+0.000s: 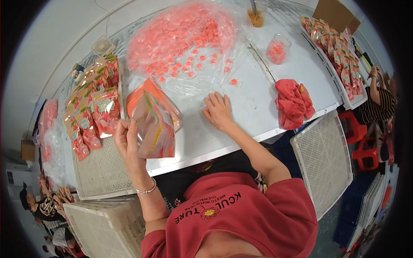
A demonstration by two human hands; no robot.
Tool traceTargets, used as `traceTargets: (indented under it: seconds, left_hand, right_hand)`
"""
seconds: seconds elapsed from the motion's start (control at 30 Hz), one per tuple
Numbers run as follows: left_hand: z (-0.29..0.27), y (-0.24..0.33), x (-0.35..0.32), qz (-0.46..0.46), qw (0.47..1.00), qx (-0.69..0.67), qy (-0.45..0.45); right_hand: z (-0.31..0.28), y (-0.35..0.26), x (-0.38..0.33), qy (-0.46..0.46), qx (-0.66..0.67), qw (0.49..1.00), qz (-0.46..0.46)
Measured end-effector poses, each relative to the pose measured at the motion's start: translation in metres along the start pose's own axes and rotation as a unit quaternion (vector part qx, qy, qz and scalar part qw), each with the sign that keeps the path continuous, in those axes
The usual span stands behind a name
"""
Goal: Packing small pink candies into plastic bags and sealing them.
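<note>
At the table's near left, my left hand point(129, 139) pinches the edge of a pink stand-up pouch point(155, 131) and holds it tilted above the table edge. Behind it lies a stack of flat orange-red pouches point(140, 92), partly covered by the held one. My right hand point(218, 112) rests on the white table point(245, 112) with its fingers apart and holds nothing. Beyond it, small wrapped red candies point(189, 64) spill from a large clear plastic bag point(172, 32). A loose candy point(233, 81) lies just past my right fingertips.
Filled pouches point(105, 109) stand in a crate on the left, with more pouches point(344, 64) in a white tray at right. On the table are a crumpled red cloth point(293, 103), a clear jar of candies point(278, 49) and a cup point(257, 17). People work at both sides.
</note>
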State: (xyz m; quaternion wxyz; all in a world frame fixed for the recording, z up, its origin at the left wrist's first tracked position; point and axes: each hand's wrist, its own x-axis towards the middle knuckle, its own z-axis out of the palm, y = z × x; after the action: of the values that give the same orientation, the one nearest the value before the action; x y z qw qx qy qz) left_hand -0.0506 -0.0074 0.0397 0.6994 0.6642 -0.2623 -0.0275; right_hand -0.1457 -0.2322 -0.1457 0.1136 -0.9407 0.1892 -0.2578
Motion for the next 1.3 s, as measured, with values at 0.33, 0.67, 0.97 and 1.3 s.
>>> traceTargets:
  seconds: [0.33, 0.67, 0.97, 1.3]
  left_hand:
    - [-0.004, 0.01, -0.008, 0.008, 1.0, -0.028, 0.001]
    - [0.002, 0.001, 0.0, -0.01, 0.999, -0.032, -0.02]
    - [0.058, -0.015, 0.023, 0.034, 0.991, 0.039, -0.125]
    - [0.115, -0.056, 0.038, 0.062, 0.986, 0.134, -0.071]
  right_hand:
    - [-0.01, 0.113, 0.027, 0.008, 0.184, 0.979, 0.082]
    - [-0.011, 0.015, 0.002, -0.009, -0.062, 0.994, -0.093]
    - [-0.056, 0.019, 0.062, 0.096, 0.636, 0.708, 0.291]
    - [-0.114, -0.052, 0.113, 0.136, 0.385, 0.907, -0.101]
